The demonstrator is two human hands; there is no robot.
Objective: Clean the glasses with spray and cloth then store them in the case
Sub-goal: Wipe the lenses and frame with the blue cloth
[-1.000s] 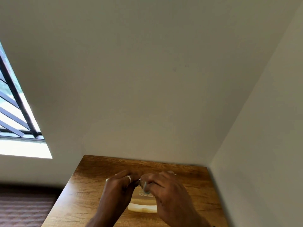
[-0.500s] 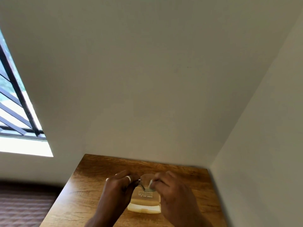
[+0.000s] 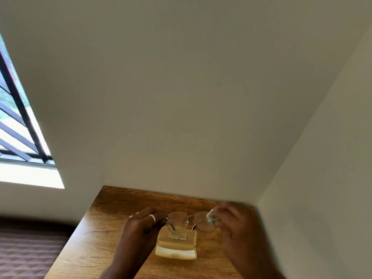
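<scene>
Thin metal-framed glasses [image 3: 178, 221] are held up above the wooden table [image 3: 96, 234]. My left hand [image 3: 141, 224], with a ring on one finger, grips the glasses at their left end. My right hand [image 3: 233, 224], blurred, pinches a small pale cloth [image 3: 212, 217] against the right lens. Below the glasses an open yellowish case [image 3: 177, 246] lies on the table, its lid tipped back and its white lining showing. No spray bottle is in sight.
The table sits in a corner, with a cream wall behind it and another wall [image 3: 322, 178] close on the right. A barred window [image 3: 18, 127] is at the left. A brown patterned surface [image 3: 26, 254] lies beyond the table's left edge.
My right hand has slid to the right with the cloth, from the left lens across to the right lens. Both lenses and the case lid have come into view. My left hand has stayed put.
</scene>
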